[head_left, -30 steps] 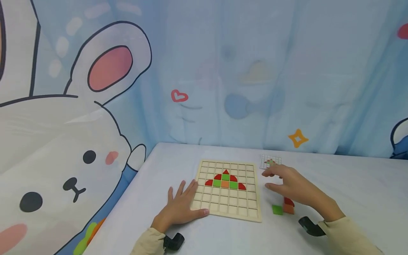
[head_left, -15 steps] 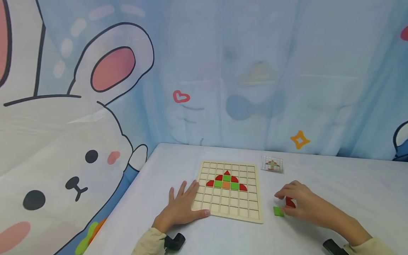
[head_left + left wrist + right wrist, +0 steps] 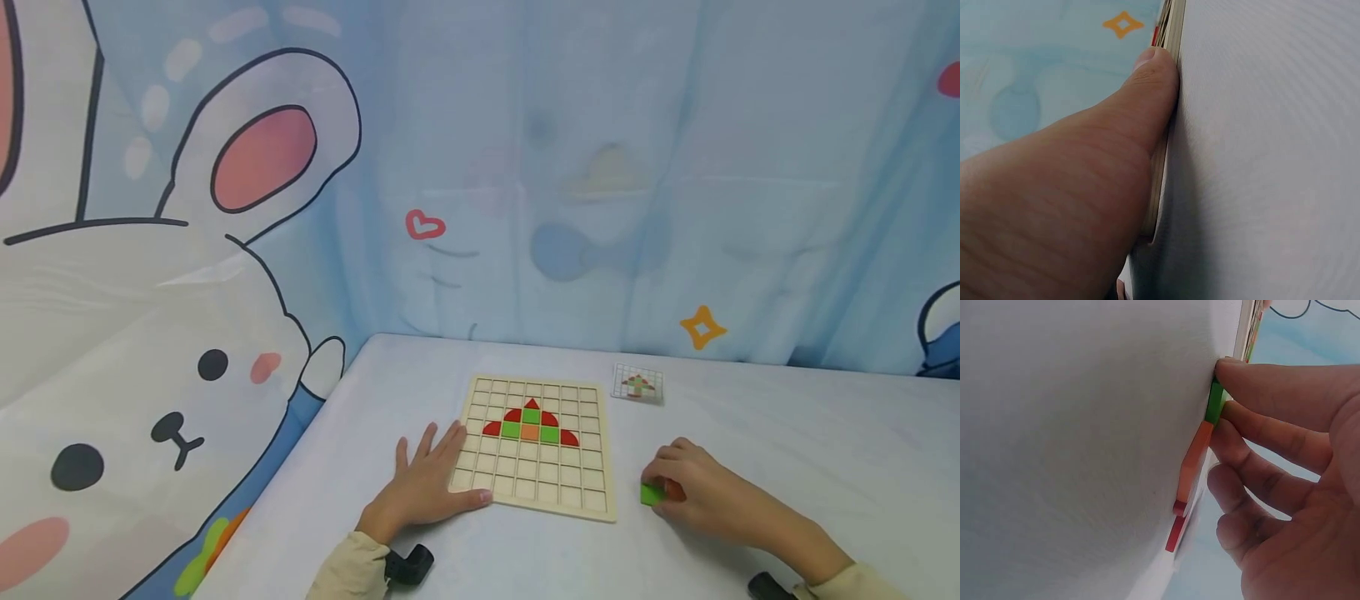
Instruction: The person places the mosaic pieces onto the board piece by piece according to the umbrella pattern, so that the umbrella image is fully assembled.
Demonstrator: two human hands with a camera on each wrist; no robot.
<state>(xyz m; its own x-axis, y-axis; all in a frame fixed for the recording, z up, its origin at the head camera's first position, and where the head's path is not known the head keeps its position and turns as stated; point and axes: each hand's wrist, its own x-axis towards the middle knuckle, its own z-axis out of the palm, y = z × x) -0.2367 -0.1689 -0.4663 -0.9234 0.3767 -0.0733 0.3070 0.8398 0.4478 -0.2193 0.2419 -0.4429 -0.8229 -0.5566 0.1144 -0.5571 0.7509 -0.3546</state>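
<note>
My left hand [image 3: 423, 492] lies with fingers spread at the near left corner of a wooden grid board [image 3: 570, 498]. Its thumb [image 3: 1147, 81] presses along the board's edge in the left wrist view. Red, green and orange tiles form a stepped shape in the board's upper half. Right of the board, my right hand [image 3: 705, 492] pinches a green square tile [image 3: 651, 495] between thumb and fingers, low at the table. Beside that tile, an orange tile [image 3: 1194, 462] and red pieces [image 3: 1175, 534] lie on the cloth in the right wrist view; the hand mostly hides them in the head view.
A small pattern card [image 3: 637, 384] with a coloured figure on a grid lies behind the board to the right. White cloth [image 3: 847, 450] covers the table. A blue curtain [image 3: 600, 167] hangs at the back, and a printed rabbit [image 3: 150, 333] fills the left side.
My right hand has drawn back from near the card to the loose tiles, and its thumb and fingers have closed on the green tile. My left hand stays at the board's corner.
</note>
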